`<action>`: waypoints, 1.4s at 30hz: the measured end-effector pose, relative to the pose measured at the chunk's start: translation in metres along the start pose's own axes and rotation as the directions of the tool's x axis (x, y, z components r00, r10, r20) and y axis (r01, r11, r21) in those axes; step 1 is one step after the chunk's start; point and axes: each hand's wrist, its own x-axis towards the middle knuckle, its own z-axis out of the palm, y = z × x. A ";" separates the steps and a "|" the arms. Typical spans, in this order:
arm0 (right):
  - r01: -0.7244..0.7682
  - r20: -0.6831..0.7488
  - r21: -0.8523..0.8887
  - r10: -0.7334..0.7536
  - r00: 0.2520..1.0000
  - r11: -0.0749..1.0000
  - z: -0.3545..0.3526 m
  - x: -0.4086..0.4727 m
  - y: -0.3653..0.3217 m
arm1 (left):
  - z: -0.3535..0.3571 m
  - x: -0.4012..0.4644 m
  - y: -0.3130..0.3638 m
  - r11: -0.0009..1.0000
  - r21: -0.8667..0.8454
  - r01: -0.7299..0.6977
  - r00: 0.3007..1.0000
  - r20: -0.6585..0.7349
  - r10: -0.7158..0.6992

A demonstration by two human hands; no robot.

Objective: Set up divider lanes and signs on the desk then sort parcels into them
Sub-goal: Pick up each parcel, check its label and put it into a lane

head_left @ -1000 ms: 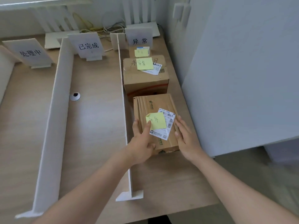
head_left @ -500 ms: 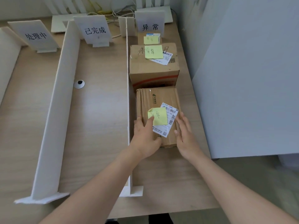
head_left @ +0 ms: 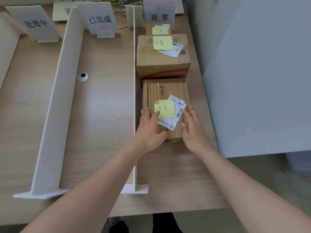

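On the desk [head_left: 104, 115], my two hands rest on the flat brown parcel [head_left: 164, 91] lying in the lane to the right of the right-hand divider [head_left: 134, 98]. My left hand [head_left: 149, 130] lies on the parcel's near left part, fingers straight and close together, the fingertips touching the edge of the yellow sticky note [head_left: 164, 108] stuck on its top. My right hand [head_left: 191, 126] lies flat along the parcel's right edge, fingers straight and held together. Neither hand curls round the parcel. A white shipping label [head_left: 176, 111] lies tilted under the note.

Just beyond this parcel, touching or nearly touching its far end, stands a taller cardboard box [head_left: 161, 61], also just right of that divider, with its own yellow note [head_left: 162, 42] and label on top. Past it sits a smaller parcel [head_left: 159, 28], mostly hidden, bearing a third note. At the head of the lane stands the sign 异常 [head_left: 159, 15].

Left of that divider is a lane headed by the sign 已完成 [head_left: 99, 20], with a round cable hole [head_left: 82, 76] in the desk surface. The left-hand divider [head_left: 57, 105] closes this lane on its far side, and beyond it stands the sign 处理中 [head_left: 35, 23].
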 end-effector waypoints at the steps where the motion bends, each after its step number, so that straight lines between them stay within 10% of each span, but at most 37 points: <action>1: -0.023 -0.014 -0.045 0.023 1.000 0.999 0.001 0.000 -0.003 | -0.001 -0.003 -0.001 1.000 -0.004 -0.020 1.000 -0.012 0.020; 8: 0.006 -0.072 -0.214 -0.022 0.997 0.977 -0.002 -0.004 -0.083 | -0.050 -0.047 0.004 0.980 0.076 -0.186 0.966 -0.171 0.196; 21: 0.320 -0.022 -0.425 -0.363 0.932 0.847 0.052 -0.104 -0.335 | -0.223 -0.228 -0.094 0.909 0.412 -0.070 0.860 -0.436 0.264; 42: 0.807 0.298 -0.331 -0.758 0.581 0.488 0.378 -0.199 -0.768 | -0.517 -0.519 -0.420 0.889 0.130 0.440 0.560 -0.813 -0.158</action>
